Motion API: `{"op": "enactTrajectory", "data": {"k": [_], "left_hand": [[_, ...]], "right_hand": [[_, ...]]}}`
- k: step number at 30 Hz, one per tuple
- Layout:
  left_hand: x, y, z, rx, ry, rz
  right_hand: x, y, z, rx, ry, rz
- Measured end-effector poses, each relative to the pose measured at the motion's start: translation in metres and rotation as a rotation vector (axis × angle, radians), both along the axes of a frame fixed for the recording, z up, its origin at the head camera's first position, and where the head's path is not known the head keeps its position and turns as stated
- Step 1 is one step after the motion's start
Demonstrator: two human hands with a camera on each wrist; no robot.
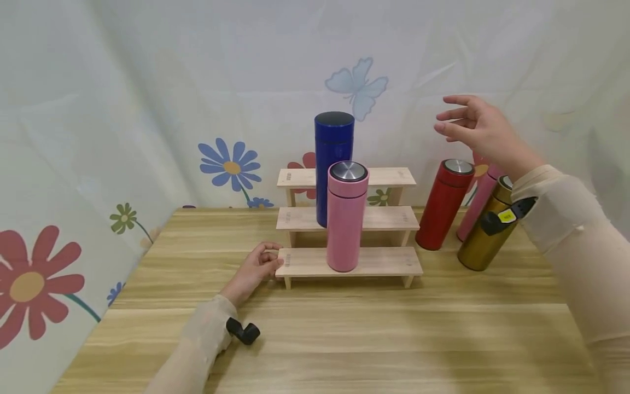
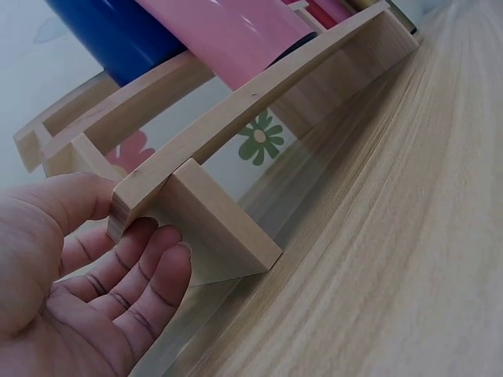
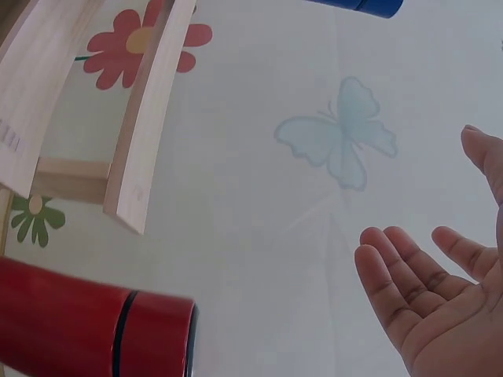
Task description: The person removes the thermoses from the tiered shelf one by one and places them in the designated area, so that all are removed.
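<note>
A three-step wooden display stand [image 1: 384, 262] stands on the table. My left hand [image 1: 257, 269] pinches the left end of its lowest step; in the left wrist view the thumb lies over the edge and the fingers [image 2: 157, 271] curl beneath. On that lowest step a pink thermos flask [image 1: 346, 230] stands upright. Behind it, a blue thermos flask [image 1: 334, 131] is upright on the middle step, partly hidden by the pink one. My right hand [image 1: 474, 123] is raised in the air above a red thermos flask [image 1: 443, 208], fingers loosely bent and holding nothing.
Right of the stand, next to the red flask, are a gold flask [image 1: 484, 235] and another pink flask [image 1: 474, 210], the latter partly hidden by my right forearm and the gold flask. A flowered curtain [image 1: 147, 109] hangs behind the wooden table [image 1: 344, 339].
</note>
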State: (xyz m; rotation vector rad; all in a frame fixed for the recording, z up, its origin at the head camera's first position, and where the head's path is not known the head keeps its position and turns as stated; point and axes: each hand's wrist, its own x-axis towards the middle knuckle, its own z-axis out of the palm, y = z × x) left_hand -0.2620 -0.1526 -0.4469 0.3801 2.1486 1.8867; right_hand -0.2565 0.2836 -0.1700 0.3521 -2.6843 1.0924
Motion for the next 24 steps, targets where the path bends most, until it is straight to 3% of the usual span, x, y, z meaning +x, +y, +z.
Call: {"op": "enactTrajectory", "data": {"k": [24], "left_hand": [[-0.004,0.006,-0.003,0.010,0.006,0.007]], "right_hand": [[-0.026,-0.060,-0.001,-0.010,-0.024,0.126]]}}
